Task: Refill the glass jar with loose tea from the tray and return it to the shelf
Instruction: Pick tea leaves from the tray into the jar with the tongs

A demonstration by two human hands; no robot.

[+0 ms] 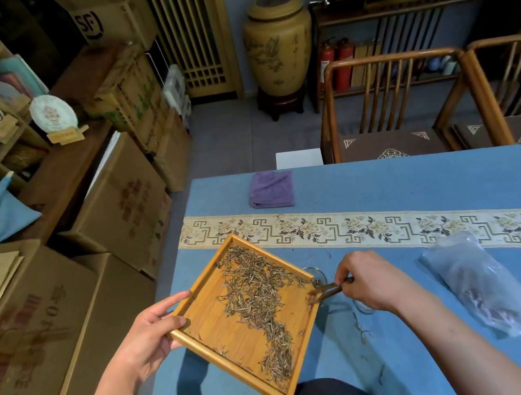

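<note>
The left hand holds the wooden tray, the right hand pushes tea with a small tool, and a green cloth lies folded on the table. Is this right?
Not quite. In the head view the cloth is purple, not green. The rest stands: the left hand holds the tray, and the right hand pushes tea with a small tool.

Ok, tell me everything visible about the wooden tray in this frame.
The wooden tray is square, light bamboo-coloured, with a low raised rim. It is held tilted over the near left corner of the blue table, one corner toward the glass jar. Loose tea lies in a long streak across it. The left hand grips its left edge; the right hand works a small wooden tool at its right corner.
</note>
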